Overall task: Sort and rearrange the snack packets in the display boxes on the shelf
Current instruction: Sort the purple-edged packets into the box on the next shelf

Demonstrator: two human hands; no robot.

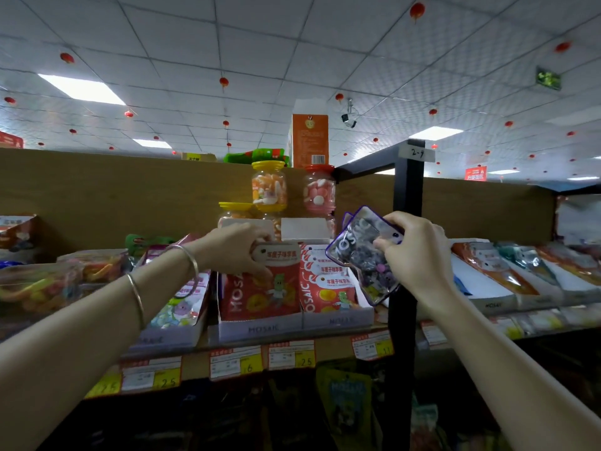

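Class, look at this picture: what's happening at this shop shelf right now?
A person is sorting snack packets. The left hand grips the top of a red packet standing in a display box on the shelf. The right hand holds a purple packet up in the air, in front of the next box, not yet placed anywhere. Candy jars stand behind.

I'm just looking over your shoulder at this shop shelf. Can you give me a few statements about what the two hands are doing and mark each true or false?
1. The right hand holds a purple packet. True.
2. The left hand hangs idle below the shelf. False: it grips the top of a red packet standing in a display box.
3. The purple packet lies inside a display box. False: it is held up in the air, in front of the black shelf post.
4. Jars with yellow lids stand behind the red packets. True.
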